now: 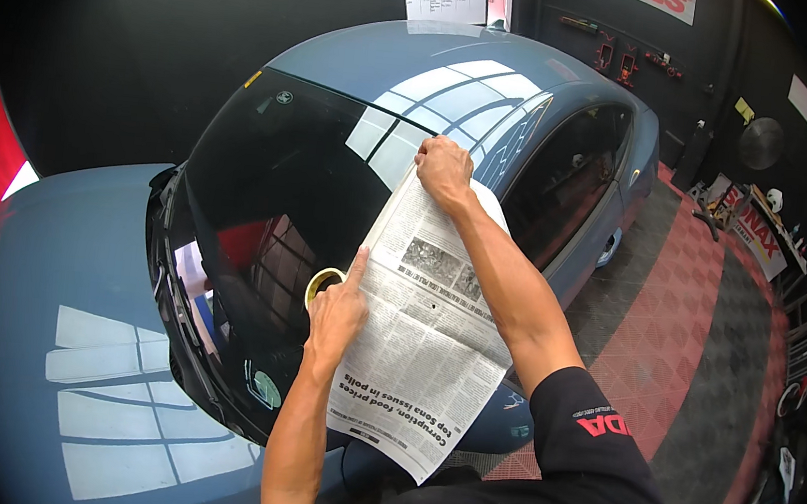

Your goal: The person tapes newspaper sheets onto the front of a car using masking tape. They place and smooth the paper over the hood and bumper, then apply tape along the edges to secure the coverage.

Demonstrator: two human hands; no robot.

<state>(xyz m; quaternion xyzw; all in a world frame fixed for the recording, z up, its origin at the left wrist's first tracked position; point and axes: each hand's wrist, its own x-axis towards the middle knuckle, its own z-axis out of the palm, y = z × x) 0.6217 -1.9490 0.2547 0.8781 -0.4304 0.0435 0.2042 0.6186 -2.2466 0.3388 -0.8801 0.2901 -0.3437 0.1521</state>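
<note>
- Fingers of the left hand (336, 312) are curled in except the index finger, which is stretched out and presses its tip on the left edge of a newspaper sheet (423, 336); a roll of yellow masking tape (323, 284) sits against this hand, though whether the curled fingers grip it cannot be told.
- Right hand (444, 171), fingers bent and closed down, pins the top corner of the newspaper sheet where the windscreen (271, 210) meets the roof (422, 64).
- Newspaper sheet lies flat along the right side of the windscreen, over the pillar, its long left edge running down the dark glass and its lower corner hanging past the glass toward the person's black sleeve (589, 445).
- Most of the windscreen to the left of the sheet is bare glass, down to the wipers at its lower rim.
- Blue-grey car bonnet (77, 318) spreads wide at the lower left, with window reflections on it.
- To the right of the car, red and grey floor tiles (679, 317) leave an open lane up to shelves and signs along the dark wall.
</note>
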